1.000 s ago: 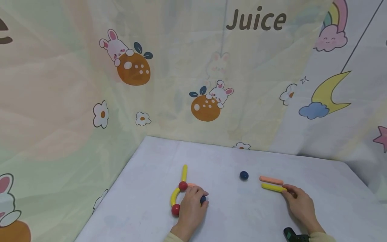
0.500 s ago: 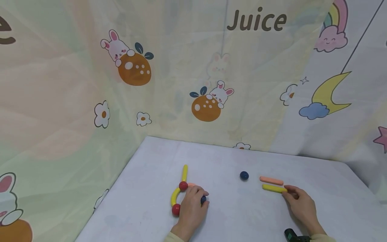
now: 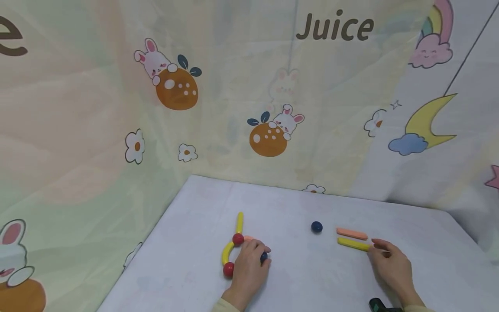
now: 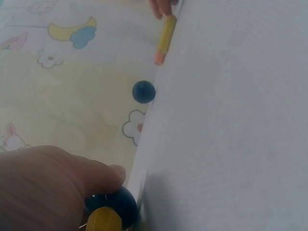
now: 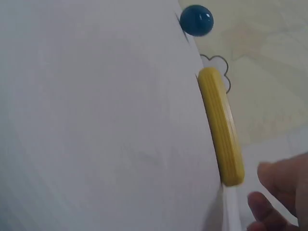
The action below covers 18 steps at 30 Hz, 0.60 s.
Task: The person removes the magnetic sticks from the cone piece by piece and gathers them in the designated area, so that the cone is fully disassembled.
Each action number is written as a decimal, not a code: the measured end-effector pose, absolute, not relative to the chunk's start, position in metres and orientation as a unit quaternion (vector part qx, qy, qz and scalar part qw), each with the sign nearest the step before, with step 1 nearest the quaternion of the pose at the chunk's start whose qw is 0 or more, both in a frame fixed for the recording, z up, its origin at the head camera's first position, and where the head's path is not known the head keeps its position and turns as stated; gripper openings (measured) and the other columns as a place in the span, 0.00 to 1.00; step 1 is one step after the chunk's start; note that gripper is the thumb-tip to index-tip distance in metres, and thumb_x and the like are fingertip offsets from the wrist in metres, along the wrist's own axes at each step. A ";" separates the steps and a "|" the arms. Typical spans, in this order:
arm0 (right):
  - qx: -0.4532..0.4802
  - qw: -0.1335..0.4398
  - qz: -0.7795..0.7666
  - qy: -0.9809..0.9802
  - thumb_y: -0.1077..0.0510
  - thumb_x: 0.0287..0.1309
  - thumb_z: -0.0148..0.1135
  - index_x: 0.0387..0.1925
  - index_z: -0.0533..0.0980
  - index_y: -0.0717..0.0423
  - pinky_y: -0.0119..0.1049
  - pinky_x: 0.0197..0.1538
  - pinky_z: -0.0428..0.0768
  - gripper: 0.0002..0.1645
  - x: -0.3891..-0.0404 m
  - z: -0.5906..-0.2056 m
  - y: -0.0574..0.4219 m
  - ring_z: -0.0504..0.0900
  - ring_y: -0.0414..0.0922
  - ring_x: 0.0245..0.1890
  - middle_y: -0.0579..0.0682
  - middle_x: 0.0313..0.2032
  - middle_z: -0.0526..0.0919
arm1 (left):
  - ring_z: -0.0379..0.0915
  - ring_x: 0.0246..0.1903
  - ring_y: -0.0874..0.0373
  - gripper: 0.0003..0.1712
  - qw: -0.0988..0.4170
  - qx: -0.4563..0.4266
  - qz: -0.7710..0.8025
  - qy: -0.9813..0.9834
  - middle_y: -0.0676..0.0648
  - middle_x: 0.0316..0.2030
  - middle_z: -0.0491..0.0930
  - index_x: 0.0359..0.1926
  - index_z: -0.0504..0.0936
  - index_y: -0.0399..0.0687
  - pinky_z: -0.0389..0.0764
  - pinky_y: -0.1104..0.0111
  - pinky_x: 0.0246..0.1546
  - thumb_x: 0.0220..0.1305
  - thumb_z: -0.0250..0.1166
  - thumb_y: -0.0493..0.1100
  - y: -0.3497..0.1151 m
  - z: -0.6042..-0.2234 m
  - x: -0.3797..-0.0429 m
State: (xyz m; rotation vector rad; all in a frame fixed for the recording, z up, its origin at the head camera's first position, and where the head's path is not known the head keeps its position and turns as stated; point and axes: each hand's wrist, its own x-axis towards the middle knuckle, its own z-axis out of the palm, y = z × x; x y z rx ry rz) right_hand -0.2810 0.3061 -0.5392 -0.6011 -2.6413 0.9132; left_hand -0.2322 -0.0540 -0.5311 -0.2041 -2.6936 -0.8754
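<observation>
In the head view my left hand grips a dark blue ball, thumb on one side and fingers on the other. A yellow piece meets that ball in the left wrist view. Beside the hand, two red balls join a curved yellow piece, a straight yellow rod and a pink piece; the hand hides part of this figure. My right hand is at the near end of a loose yellow rod. Its fingertips stand apart from the rod in the right wrist view.
A pink rod lies just behind the loose yellow rod. Another dark blue ball sits on the white table to their left. A black device is at the right wrist. A printed cloth hangs behind the table.
My right hand has let go of the loose yellow rod's end and drawn slightly to the right. My left hand keeps its hold on the ball. The head view has shifted a little.
</observation>
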 end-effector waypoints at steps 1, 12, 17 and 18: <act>-0.215 0.156 0.319 -0.910 0.60 0.64 0.55 0.58 0.73 0.64 0.51 0.43 0.70 0.22 -0.280 -0.536 0.300 0.72 0.58 0.46 0.65 0.52 0.76 | 0.68 0.44 0.62 0.12 0.152 -0.072 -0.305 -0.938 0.57 0.40 0.75 0.39 0.85 0.56 0.79 0.66 0.49 0.53 0.76 0.44 -0.054 -0.531 -0.232; 0.075 0.077 0.353 -0.929 0.62 0.58 0.65 0.41 0.81 0.47 0.34 0.39 0.77 0.10 -0.262 -0.520 0.152 0.77 0.38 0.37 0.41 0.38 0.82 | 0.69 0.54 0.54 0.26 0.129 -0.060 -0.255 -0.956 0.49 0.57 0.75 0.54 0.83 0.53 0.78 0.57 0.53 0.54 0.73 0.54 -0.055 -0.531 -0.233; 0.124 0.040 0.359 -0.924 0.60 0.56 0.67 0.39 0.81 0.41 0.44 0.50 0.78 0.11 -0.257 -0.528 0.110 0.80 0.40 0.45 0.35 0.39 0.82 | 0.67 0.54 0.50 0.29 0.100 -0.062 -0.214 -0.970 0.47 0.56 0.75 0.54 0.82 0.50 0.74 0.52 0.54 0.55 0.71 0.59 -0.054 -0.529 -0.232; 0.126 0.044 0.362 -0.923 0.60 0.56 0.67 0.39 0.81 0.41 0.46 0.51 0.78 0.11 -0.256 -0.529 0.106 0.80 0.41 0.46 0.35 0.39 0.82 | 0.68 0.52 0.50 0.28 0.101 -0.065 -0.212 -0.970 0.48 0.54 0.76 0.53 0.82 0.50 0.74 0.52 0.53 0.54 0.72 0.58 -0.054 -0.529 -0.231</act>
